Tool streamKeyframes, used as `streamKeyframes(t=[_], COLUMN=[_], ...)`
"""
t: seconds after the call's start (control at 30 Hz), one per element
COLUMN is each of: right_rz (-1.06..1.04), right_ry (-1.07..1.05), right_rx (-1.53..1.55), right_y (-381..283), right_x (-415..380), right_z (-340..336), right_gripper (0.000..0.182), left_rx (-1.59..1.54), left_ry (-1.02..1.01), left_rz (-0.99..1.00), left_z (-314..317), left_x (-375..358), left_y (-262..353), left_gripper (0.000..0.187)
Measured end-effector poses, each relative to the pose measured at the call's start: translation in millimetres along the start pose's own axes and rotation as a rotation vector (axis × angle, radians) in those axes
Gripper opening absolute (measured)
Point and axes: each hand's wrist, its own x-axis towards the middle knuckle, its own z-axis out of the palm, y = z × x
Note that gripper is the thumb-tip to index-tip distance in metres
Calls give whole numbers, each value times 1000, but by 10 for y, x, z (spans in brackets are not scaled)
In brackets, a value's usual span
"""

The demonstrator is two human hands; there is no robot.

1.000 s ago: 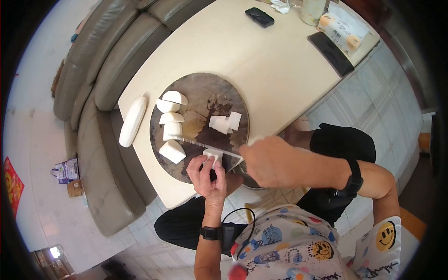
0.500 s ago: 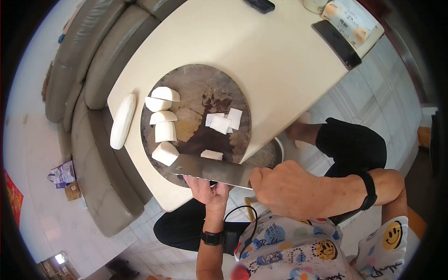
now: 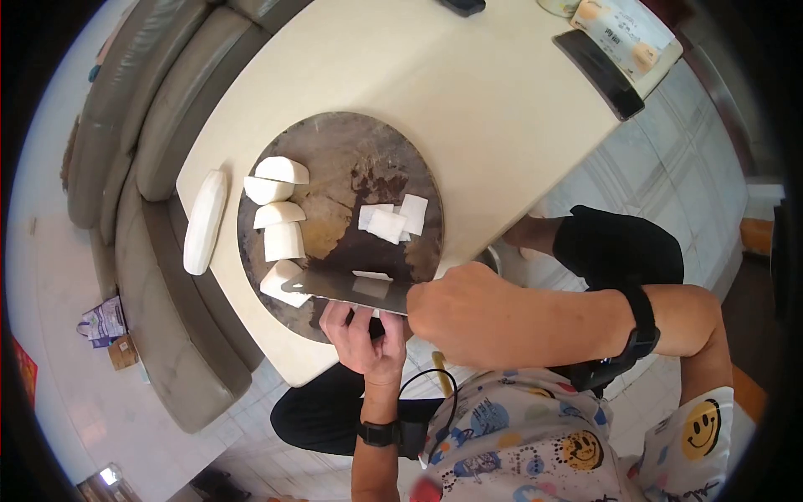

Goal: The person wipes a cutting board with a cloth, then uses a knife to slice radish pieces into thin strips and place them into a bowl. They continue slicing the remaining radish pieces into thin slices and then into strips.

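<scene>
My right hand (image 3: 456, 314) is wrapped round the handle of a broad cleaver (image 3: 335, 286), whose blade reaches left across the near part of a round chopping board (image 3: 335, 142). Just below the blade, my left hand (image 3: 364, 339) has its fingers curled against a piece of white radish, mostly hidden by fingers and blade. A thin slice (image 3: 372, 275) shows along the blade's far side. Several thick peeled radish chunks (image 3: 284, 241) line the board's left side, the nearest one close to the blade tip. A few flat white slices (image 3: 387, 226) lie overlapped on the right.
A whole peeled radish (image 3: 205, 222) lies at the left edge of the cream table (image 3: 477, 125). A black phone-like slab (image 3: 598, 74) and a printed packet (image 3: 623, 33) are at the far right. A grey sofa (image 3: 171, 109) runs along the left.
The cleaver and my right hand have shifted left and slightly up. A slice now shows against the blade. My left fingers are more curled, and the view has shifted a little.
</scene>
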Motion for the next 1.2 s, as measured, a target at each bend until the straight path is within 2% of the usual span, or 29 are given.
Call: streamKeyframes(t=[0.13, 0.2, 0.33, 0.5, 0.67, 0.8, 0.9, 1.03, 1.2], right_rz=[22, 145, 77, -26, -20, -12, -74, -43, -82], right_ry=[115, 95, 124, 46, 24, -10, 49, -11, 66], right_rx=[-28, 3, -59, -55, -80, -97, -25, -36, 8], right_y=[99, 185, 140, -137, -170, -182, -117, -99, -52], right_x=[-39, -59, -142, -371, -404, -397, -352, -245, -98], right_z=[48, -15, -91, -82, -118, -101, -53, -78, -38], right_gripper=[10, 12, 14, 20, 16, 16, 20, 19, 17], left_rx=[-16, 16, -2, 24, -3, 39, 24, 17, 4], left_ry=[-13, 21, 25, 35, 32, -38, -42, -8, -19], left_rz=[28, 32, 25, 50, -26, 19, -1, -6, -30], left_z=[-13, 9, 10, 6, 22, -32, -23, -8, -23], left_x=[59, 80, 53, -25, -79, -91, -54, -41, -39], left_y=[3, 48, 32, -54, -75, -87, -64, -45, -33], left_gripper=[26, 19, 20, 27, 33, 33, 31, 26, 25])
